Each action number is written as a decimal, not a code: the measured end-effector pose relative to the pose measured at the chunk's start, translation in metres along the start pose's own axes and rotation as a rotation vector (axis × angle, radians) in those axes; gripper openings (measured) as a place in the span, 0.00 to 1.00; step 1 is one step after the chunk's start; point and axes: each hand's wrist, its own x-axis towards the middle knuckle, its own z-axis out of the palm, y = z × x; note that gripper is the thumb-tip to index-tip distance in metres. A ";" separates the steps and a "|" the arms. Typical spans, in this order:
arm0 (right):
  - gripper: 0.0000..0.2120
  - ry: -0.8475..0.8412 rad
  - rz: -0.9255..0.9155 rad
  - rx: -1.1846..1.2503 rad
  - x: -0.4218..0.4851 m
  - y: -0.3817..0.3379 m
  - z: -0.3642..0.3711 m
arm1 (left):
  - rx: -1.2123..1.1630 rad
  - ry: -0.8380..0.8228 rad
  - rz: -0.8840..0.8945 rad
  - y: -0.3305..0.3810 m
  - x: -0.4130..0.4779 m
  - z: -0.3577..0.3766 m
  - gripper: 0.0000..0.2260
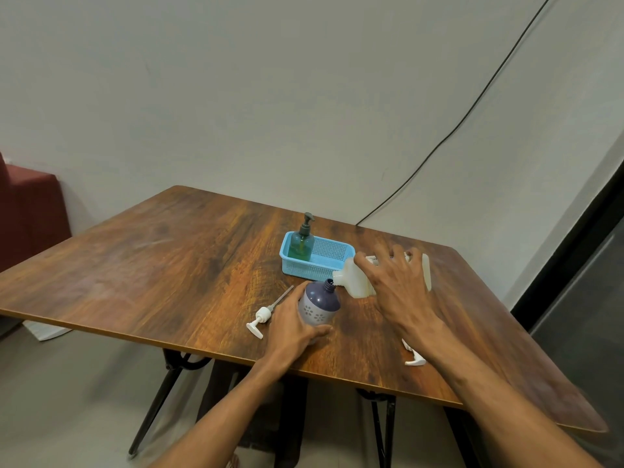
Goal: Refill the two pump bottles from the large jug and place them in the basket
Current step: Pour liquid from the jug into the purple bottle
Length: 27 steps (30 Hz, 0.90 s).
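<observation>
Fingers (317, 331) of the left hand (290, 327): curled round the lower body of the purple-and-grey plastic pump bottle (319, 305), steadying it slightly tilted on the near middle of the table. Neck open, pump off.

Right hand (400, 285): fingers spread and bent over the large cream-white plastic jug (354, 282), gripping it as it lies tipped on its side, just right of the bottle. Its mouth is at the bottle's neck; whether the two touch, or whether liquid is running, cannot be told.

Handling, judged: the bottle is a light, stiff shell with a smooth and likely slippery surface, and it is best held low round the belly, as it is now. It will grow heavier as it fills. The jug is bulky and probably the heavier item, its weight shifting as it empties, so it is best taken across the broad body or by a handle, if one lies under the palm.

White plastic pump head with dip tube (263, 314): lying loose on the table, just left of the left hand.

Light-blue perforated plastic basket (305, 270): far side of the bottle and jug. A green translucent pump bottle with dark pump (300, 246) stands upright in its left end.

Small white plastic piece (415, 361): near right, partly under the right forearm; not identifiable.

Brown wood-grain table (169, 265): carries everything listed.
</observation>
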 end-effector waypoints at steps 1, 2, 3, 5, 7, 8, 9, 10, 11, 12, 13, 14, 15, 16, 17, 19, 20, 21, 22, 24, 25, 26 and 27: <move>0.34 -0.004 0.000 -0.006 0.000 0.000 0.000 | -0.003 0.000 -0.001 0.000 0.000 0.000 0.39; 0.34 -0.007 0.000 -0.013 0.000 0.000 0.000 | -0.004 -0.001 -0.001 0.000 0.000 0.000 0.39; 0.33 -0.008 0.000 -0.017 0.000 0.000 0.000 | -0.005 -0.002 0.000 0.000 0.000 0.000 0.39; 0.33 -0.005 0.000 -0.014 0.000 0.001 0.000 | -0.007 -0.003 0.001 0.000 0.000 0.000 0.39; 0.33 -0.003 -0.001 -0.021 0.001 0.000 -0.001 | -0.009 -0.001 0.001 0.001 0.000 -0.001 0.39; 0.33 -0.001 -0.002 -0.024 0.001 0.000 -0.001 | -0.009 -0.002 0.001 0.001 0.000 -0.001 0.39; 0.33 -0.001 -0.002 -0.023 0.001 0.000 -0.001 | -0.009 -0.003 0.001 0.001 0.000 0.000 0.39; 0.33 -0.002 -0.001 -0.020 0.001 0.000 -0.001 | -0.008 -0.004 0.002 0.001 0.000 0.000 0.39; 0.34 -0.008 -0.001 -0.020 0.001 0.000 0.000 | -0.009 -0.005 0.003 0.000 0.000 0.000 0.39; 0.34 -0.013 -0.002 -0.022 0.001 0.000 0.000 | -0.009 -0.004 0.003 0.000 0.000 0.000 0.39; 0.34 -0.016 -0.002 -0.023 0.001 0.000 0.001 | -0.010 -0.004 0.003 0.000 0.000 0.000 0.39; 0.34 -0.016 -0.003 -0.020 0.001 0.000 0.001 | -0.009 -0.003 0.003 0.000 0.000 -0.001 0.39; 0.34 -0.014 -0.002 -0.017 0.001 0.000 0.000 | -0.008 -0.002 0.003 0.000 0.000 0.000 0.39; 0.34 -0.012 -0.002 -0.015 0.001 0.000 0.000 | -0.007 -0.001 0.003 0.000 0.000 0.000 0.39; 0.34 -0.012 -0.004 -0.016 0.001 0.000 0.000 | -0.007 -0.002 0.002 0.000 0.000 0.000 0.39; 0.34 -0.014 -0.009 -0.015 0.001 0.000 0.000 | -0.006 -0.003 0.000 -0.001 0.000 0.000 0.39; 0.34 -0.015 -0.010 -0.013 0.001 0.001 0.000 | -0.006 -0.004 -0.002 -0.001 0.000 0.000 0.39; 0.34 -0.014 -0.011 -0.013 0.001 0.001 -0.001 | -0.007 -0.005 -0.005 -0.001 0.000 0.000 0.40; 0.33 -0.010 -0.011 -0.014 0.001 0.001 -0.001 | -0.007 -0.003 -0.006 -0.001 0.000 0.000 0.40; 0.33 -0.014 -0.009 -0.018 0.002 0.000 -0.002 | -0.003 0.000 -0.011 -0.001 0.000 0.000 0.40; 0.33 -0.020 -0.009 -0.020 0.002 0.000 -0.002 | -0.004 0.000 -0.013 -0.001 0.000 0.000 0.40; 0.34 -0.025 -0.009 -0.022 0.002 0.000 -0.002 | -0.005 0.000 -0.012 -0.001 0.000 0.000 0.40; 0.34 -0.031 -0.010 -0.024 0.002 0.000 -0.002 | -0.005 -0.001 -0.012 -0.001 0.000 0.001 0.40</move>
